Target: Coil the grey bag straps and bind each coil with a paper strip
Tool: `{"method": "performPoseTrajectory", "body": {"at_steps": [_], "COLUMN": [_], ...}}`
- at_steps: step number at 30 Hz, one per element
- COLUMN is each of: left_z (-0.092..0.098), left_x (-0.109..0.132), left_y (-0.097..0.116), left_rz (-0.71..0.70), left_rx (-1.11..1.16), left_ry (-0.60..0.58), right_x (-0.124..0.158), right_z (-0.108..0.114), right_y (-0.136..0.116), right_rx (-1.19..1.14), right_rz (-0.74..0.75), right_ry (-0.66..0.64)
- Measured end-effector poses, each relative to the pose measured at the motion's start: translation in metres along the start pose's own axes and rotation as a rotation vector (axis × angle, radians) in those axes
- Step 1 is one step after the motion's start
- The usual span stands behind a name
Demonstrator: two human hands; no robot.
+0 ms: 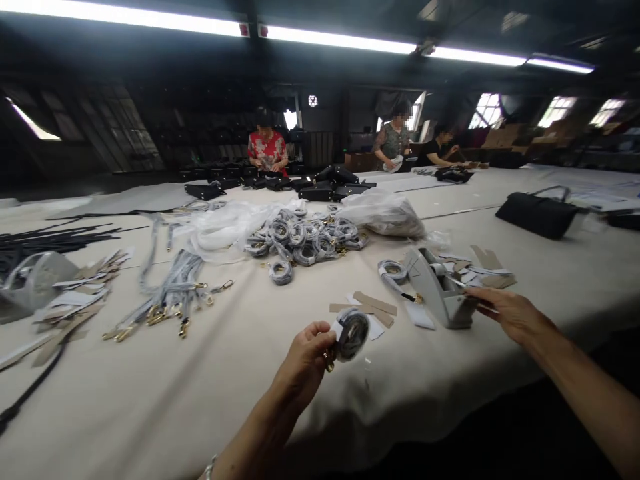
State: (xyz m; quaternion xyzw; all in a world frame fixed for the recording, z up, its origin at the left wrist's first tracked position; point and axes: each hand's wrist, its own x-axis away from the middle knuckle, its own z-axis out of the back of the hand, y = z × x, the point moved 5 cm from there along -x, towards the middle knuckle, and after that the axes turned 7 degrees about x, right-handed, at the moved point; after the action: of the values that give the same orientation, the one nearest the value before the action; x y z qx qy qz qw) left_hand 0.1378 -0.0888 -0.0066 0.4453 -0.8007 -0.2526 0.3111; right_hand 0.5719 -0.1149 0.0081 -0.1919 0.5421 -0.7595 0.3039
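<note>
"What's the left hand (303, 360) doing?"

"Clamped on a coiled grey strap (351, 335) with a gold clasp (329, 361), low and just right of centre."

"And the right hand (513, 313)?"

"Open, well apart from the left, its fingers right at a grey tape dispenser (440, 290), beside tan cardboard strips (374, 308)"

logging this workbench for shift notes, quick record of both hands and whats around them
left hand: holds a coiled grey strap with a gold clasp
right hand: fingers at the end of a grey tape dispenser
nearby: tan card strips, heap of coiled grey straps
farther: black handbag, co-worker in red floral top
</note>
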Motion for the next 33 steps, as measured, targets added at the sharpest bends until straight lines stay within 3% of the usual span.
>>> {"method": "performPoseTrajectory", "body": {"at_steps": [5, 10, 13, 15, 17, 21, 23, 26, 33], "left_z": [-0.003, -0.003, -0.002, -0.001, -0.002, -0.007, -0.008, -0.001, 0.027], "left_x": [-0.002, -0.003, -0.001, 0.002, 0.006, 0.02, 0.029, 0.04, 0.056], "left_y": [-0.004, -0.003, 0.004, 0.007, 0.01, 0.014, 0.015, 0.02, 0.03], "left_rz": [0.033, -0.051, -0.16, -0.23, -0.308, -0.476, -0.534, -0.618, -0.618], "left_rx": [0.075, 0.058, -0.018, -0.128, -0.26, -0.485, -0.568, -0.635, -0.609], "left_ry": [0.0, 0.006, 0.006, 0.017, 0.029, 0.082, 0.107, 0.146, 0.228], "right_x": [0.018, 0.026, 0.037, 0.062, 0.104, 0.205, 0.238, 0.254, 0.255], "right_z": [0.004, 0.005, 0.012, 0.007, -0.017, -0.102, -0.138, -0.168, -0.193], "right_y": [0.025, 0.061, 0.062, 0.047, 0.019, -0.055, -0.079, -0.09, -0.089], "right_rx": [-0.121, -0.116, 0.09, 0.161, 0.126, 0.006, -0.055, -0.066, 0.123], "right_rz": [-0.103, -0.21, -0.186, -0.185, -0.137, 0.083, 0.142, 0.149, 0.235], "right_ry": [0.08, 0.04, 0.098, 0.101, -0.001, -0.451, -0.564, -0.574, -0.604]}}
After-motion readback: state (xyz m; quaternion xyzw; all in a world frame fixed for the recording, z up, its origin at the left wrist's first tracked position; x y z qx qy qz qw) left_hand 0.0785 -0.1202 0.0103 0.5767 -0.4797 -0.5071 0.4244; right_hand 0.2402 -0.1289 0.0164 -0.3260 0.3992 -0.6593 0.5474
